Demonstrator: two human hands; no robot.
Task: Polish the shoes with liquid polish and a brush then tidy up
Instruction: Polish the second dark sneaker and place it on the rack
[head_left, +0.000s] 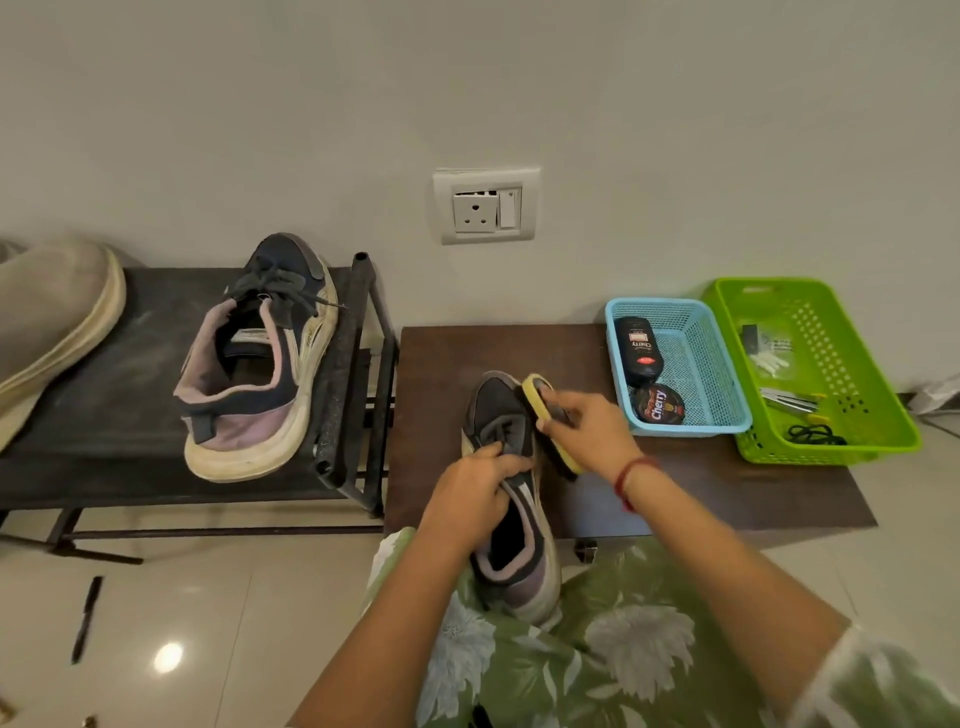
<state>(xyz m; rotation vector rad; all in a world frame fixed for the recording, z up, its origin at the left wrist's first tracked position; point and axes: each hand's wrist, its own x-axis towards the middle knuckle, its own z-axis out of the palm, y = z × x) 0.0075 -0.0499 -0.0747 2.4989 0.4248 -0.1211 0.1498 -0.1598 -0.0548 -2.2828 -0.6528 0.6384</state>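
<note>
A dark sneaker (511, 551) with a pale sole lies across my lap and the brown table's front edge. My left hand (475, 491) grips it at the tongue and laces. My right hand (582, 428) holds a yellow-backed brush (540, 402) pressed against the shoe's right side near the toe. The matching sneaker (254, 364) stands on a black metal rack (135, 332) to the left. A black liquid polish bottle (638, 345) and a round polish tin (658, 405) lie in a blue basket (696, 364).
A green basket (852, 395) with small tools and a cord stands right of the blue one on the brown table (441, 364). A beige shoe (52, 322) lies at the rack's left end. A wall socket (485, 207) is behind. A black pen (87, 618) lies on the tiled floor.
</note>
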